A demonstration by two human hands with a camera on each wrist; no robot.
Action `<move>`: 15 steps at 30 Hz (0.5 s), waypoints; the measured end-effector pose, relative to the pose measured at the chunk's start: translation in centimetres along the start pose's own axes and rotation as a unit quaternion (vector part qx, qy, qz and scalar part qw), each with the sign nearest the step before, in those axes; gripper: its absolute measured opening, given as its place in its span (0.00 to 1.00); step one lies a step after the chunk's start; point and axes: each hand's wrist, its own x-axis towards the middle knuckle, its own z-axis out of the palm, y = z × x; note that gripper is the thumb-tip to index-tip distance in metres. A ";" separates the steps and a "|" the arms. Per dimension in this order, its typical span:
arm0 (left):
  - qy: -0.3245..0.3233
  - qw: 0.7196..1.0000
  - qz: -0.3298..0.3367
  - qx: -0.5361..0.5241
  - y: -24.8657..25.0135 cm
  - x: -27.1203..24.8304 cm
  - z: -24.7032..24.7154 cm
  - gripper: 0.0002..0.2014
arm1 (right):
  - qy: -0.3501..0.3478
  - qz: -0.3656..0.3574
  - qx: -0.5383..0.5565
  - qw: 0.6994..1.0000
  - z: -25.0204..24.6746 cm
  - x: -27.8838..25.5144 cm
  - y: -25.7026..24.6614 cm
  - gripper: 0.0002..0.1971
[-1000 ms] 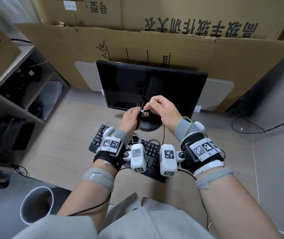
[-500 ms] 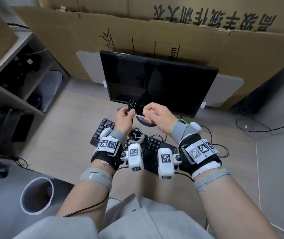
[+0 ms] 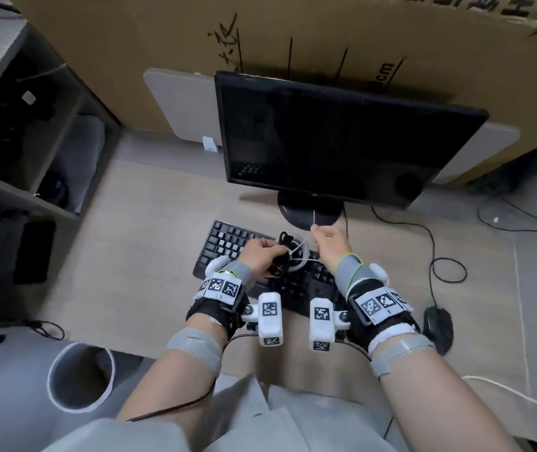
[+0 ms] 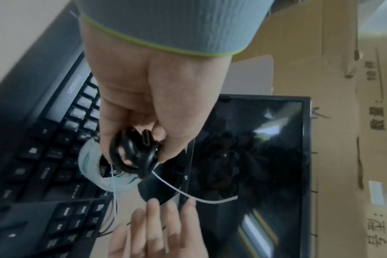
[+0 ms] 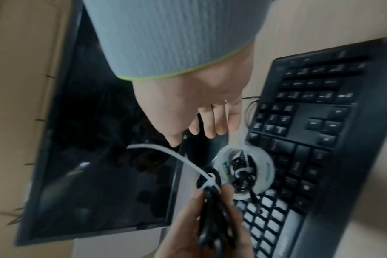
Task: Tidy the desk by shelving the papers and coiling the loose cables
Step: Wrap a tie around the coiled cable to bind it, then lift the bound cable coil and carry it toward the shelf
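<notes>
Black monitor (image 3: 342,138) upright behind black keyboard (image 3: 228,239); black mouse (image 3: 438,324) right; grey bin (image 3: 79,373) beside table (image 3: 123,256).

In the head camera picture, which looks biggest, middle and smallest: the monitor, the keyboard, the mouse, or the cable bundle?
1. monitor
2. keyboard, partly hidden by the hands
3. and 4. mouse and cable bundle: they look alike, and the left hand hides part of the bundle, so I can't rank them.

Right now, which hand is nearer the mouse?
Right. The right hand is over the keyboard's right part; the left hand, gripping the coiled cable, lies farther from the mouse.
</notes>
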 end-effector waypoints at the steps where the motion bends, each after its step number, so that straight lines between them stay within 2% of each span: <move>1: 0.000 1.000 -0.017 -0.010 0.1 0.5 -0.4 0.07 | 0.010 0.022 -0.006 1.000 0.4 0.0 0.9 0.09; 3: -0.012 0.998 -0.055 -0.014 0.1 1.2 -0.8 0.08 | 0.035 0.058 0.002 0.998 1.0 -0.2 2.5 0.13; 5: -0.024 0.997 -0.075 0.025 0.0 1.9 -0.6 0.13 | 0.054 0.080 0.028 0.995 1.4 -0.7 3.4 0.17; 7: -0.014 0.996 -0.072 0.056 0.0 2.4 -0.2 0.10 | 0.061 0.091 0.057 0.992 1.7 -1.0 4.0 0.17; 13: 0.028 0.993 -0.053 0.106 0.1 4.6 0.2 0.11 | 0.049 0.091 0.038 0.994 1.9 -1.0 4.8 0.12; 15: 0.070 0.987 -0.028 0.144 0.3 5.2 0.6 0.14 | 0.047 0.092 0.020 0.994 2.1 -0.7 5.3 0.11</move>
